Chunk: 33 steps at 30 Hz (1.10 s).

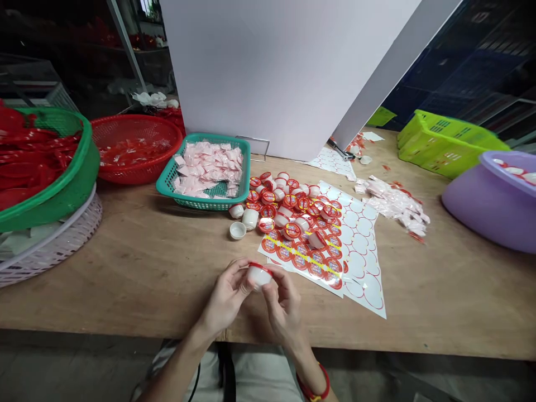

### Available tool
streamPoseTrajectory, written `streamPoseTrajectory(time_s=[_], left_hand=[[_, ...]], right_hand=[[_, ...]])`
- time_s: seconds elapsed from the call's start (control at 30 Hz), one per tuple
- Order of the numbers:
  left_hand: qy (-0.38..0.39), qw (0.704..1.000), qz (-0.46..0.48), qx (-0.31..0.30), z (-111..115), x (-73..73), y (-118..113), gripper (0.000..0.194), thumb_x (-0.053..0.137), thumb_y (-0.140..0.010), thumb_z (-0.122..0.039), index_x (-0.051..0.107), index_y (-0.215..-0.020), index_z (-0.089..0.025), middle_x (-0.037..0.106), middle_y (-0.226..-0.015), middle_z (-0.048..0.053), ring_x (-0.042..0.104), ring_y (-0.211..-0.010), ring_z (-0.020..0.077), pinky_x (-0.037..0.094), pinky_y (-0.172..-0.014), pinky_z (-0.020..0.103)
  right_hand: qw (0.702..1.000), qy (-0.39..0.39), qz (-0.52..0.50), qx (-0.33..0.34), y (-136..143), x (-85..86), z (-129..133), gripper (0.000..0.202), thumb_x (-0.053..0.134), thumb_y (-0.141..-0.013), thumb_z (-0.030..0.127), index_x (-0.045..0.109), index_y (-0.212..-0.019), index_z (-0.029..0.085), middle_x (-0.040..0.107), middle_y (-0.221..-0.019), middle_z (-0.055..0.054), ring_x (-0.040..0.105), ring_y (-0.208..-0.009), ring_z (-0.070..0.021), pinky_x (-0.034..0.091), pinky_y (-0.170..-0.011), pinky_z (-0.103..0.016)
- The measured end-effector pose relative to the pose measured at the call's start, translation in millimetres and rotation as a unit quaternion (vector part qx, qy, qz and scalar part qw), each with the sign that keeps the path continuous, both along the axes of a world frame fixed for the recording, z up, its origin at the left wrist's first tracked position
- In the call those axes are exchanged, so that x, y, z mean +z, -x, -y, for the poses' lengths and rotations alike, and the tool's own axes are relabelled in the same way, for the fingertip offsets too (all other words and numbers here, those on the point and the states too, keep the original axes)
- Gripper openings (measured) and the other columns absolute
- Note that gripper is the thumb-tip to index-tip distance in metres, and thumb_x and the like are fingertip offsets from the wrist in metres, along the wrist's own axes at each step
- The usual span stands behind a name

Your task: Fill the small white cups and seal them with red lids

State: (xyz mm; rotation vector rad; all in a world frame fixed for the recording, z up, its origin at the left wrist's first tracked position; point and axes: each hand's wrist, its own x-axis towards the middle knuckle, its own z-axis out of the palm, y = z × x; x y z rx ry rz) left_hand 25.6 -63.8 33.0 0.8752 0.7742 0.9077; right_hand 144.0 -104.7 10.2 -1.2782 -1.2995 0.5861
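Observation:
Between both hands, just over the table's front part, is a small white cup with a red rim or lid (259, 274). My left hand (228, 293) pinches it from the left side, thumb against the white wall. Closed on its right side, my right hand (285, 304) has its fingers at the red edge and its thumb low on the cup. Beyond the hands lies a heap of similar cups with red printed tops (288, 201). An open white cup (238, 230) and a stack of white cups (250, 219) stand at the heap's near left.
Printed round-sticker sheets (301, 259) and a mostly peeled sheet (364, 240) lie right of centre. A teal basket (245, 178) holds pink-white packets; more packets (393, 204) lie loose. Red (138, 176) and green (86, 167) baskets stand left, lime (444, 148) and purple (481, 206) containers right.

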Motion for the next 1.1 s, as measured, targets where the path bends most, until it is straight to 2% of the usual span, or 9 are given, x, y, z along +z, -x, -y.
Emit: streamPoseTrajectory(time_s=[0.13, 0.33, 0.47, 0.57, 0.67, 0.77, 0.87, 1.0, 1.1], left_hand=[[-0.041, 0.998, -0.022, 0.035, 3, -1.0, -3, 0.043, 0.068, -0.067, -0.043, 0.057, -0.099, -0.017, 0.066, -0.099, 0.009, 0.062, -0.092, 0.0223, 0.049, -0.077, 0.028], [-0.073, 0.992, -0.062, 0.084, 7, -7.7, -7, 0.042, 0.065, -0.069, -0.044, 0.057, -0.100, -0.017, 0.066, -0.100, 0.010, 0.062, -0.092, 0.0234, 0.050, -0.077, 0.029], [-0.007, 0.994, -0.069, 0.089, 9, -8.6, -7, 0.044, 0.060, -0.074, -0.045, 0.058, -0.109, -0.018, 0.060, -0.117, 0.011, 0.055, -0.108, 0.0249, 0.046, -0.087, 0.030], [0.086, 0.996, -0.028, 0.009, 9, -7.8, -6, 0.052, 0.056, -0.076, -0.048, 0.053, -0.118, -0.018, 0.057, -0.122, 0.012, 0.053, -0.110, 0.0270, 0.047, -0.085, 0.033], [0.135, 0.988, -0.072, 0.002, 6, -11.0, -1, 0.059, 0.061, -0.070, -0.048, 0.053, -0.118, -0.016, 0.060, -0.117, 0.013, 0.056, -0.105, 0.0277, 0.049, -0.081, 0.033], [0.128, 0.982, -0.140, -0.006, 2, -15.3, 4, 0.061, 0.060, -0.068, -0.054, 0.056, -0.113, -0.013, 0.064, -0.109, 0.014, 0.060, -0.097, 0.0275, 0.051, -0.076, 0.033], [0.073, 0.985, -0.151, -0.039, 0, -13.5, 5, 0.064, 0.062, -0.063, -0.060, 0.057, -0.107, -0.013, 0.067, -0.100, 0.013, 0.063, -0.089, 0.0269, 0.052, -0.072, 0.033], [-0.016, 0.989, -0.146, 0.012, 3, -3.7, -1, 0.062, 0.070, -0.053, -0.060, 0.056, -0.098, -0.020, 0.066, -0.099, 0.009, 0.062, -0.093, 0.0255, 0.052, -0.075, 0.028], [-0.034, 0.986, -0.161, 0.010, 8, 0.3, -6, 0.055, 0.069, -0.056, -0.059, 0.056, -0.094, -0.021, 0.067, -0.096, 0.009, 0.062, -0.093, 0.0257, 0.052, -0.074, 0.029]], right_hand=[[1.000, -0.006, 0.018, 0.013, 0, 3.7, -2, 0.032, 0.060, -0.080, 0.027, 0.052, -0.110, 0.022, 0.057, -0.105, -0.008, 0.056, -0.097, -0.0206, 0.050, -0.081, -0.035], [0.998, -0.020, 0.040, -0.047, 6, 5.3, 0, 0.025, 0.057, -0.081, 0.021, 0.053, -0.106, 0.022, 0.060, -0.092, -0.006, 0.058, -0.084, -0.0182, 0.051, -0.071, -0.032], [0.989, -0.072, 0.094, -0.094, 13, 9.2, -1, 0.027, 0.059, -0.078, 0.019, 0.051, -0.104, 0.022, 0.059, -0.086, -0.004, 0.058, -0.078, -0.0176, 0.051, -0.065, -0.030], [0.978, -0.095, 0.127, -0.136, 14, 10.1, -4, 0.026, 0.058, -0.078, 0.016, 0.050, -0.103, 0.021, 0.056, -0.083, -0.004, 0.056, -0.074, -0.0167, 0.050, -0.059, -0.027], [0.980, -0.072, 0.164, -0.083, 9, 11.5, -5, 0.027, 0.053, -0.079, 0.013, 0.050, -0.105, 0.020, 0.056, -0.091, -0.008, 0.057, -0.083, -0.0184, 0.052, -0.066, -0.030], [0.982, -0.077, 0.170, -0.016, 2, 13.8, -1, 0.036, 0.059, -0.077, 0.020, 0.046, -0.111, 0.020, 0.055, -0.107, -0.012, 0.054, -0.099, -0.0223, 0.050, -0.080, -0.035], [0.985, -0.084, 0.148, 0.019, -3, 16.4, 3, 0.042, 0.055, -0.080, 0.018, 0.041, -0.119, 0.021, 0.058, -0.108, -0.010, 0.056, -0.096, -0.0208, 0.050, -0.079, -0.034], [0.988, -0.068, 0.129, 0.047, -7, 19.2, 8, 0.047, 0.048, -0.080, 0.009, 0.040, -0.124, 0.023, 0.061, -0.107, -0.007, 0.057, -0.091, -0.0195, 0.049, -0.077, -0.032], [0.990, -0.068, 0.119, 0.038, -8, 18.7, 12, 0.048, 0.047, -0.079, 0.007, 0.041, -0.123, 0.025, 0.061, -0.106, -0.006, 0.057, -0.089, -0.0191, 0.049, -0.075, -0.032]])
